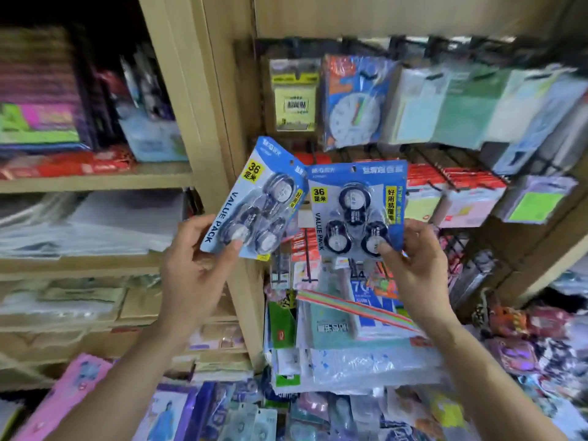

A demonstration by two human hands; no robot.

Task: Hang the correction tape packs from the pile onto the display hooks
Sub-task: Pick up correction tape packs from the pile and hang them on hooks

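Blue packs of correction tape, 2 of them, are up in my hands. My left hand (197,259) pinches the tilted pack (254,198) at its bottom edge, thumb on the front. The pack sticks up above my fingers and leans to the right. My right hand (420,265) pinches the straight pack (356,208) at its bottom right corner. Their top corners meet. Each pack shows 3 round tapes. Blurry black wire hooks (426,155) are behind them.
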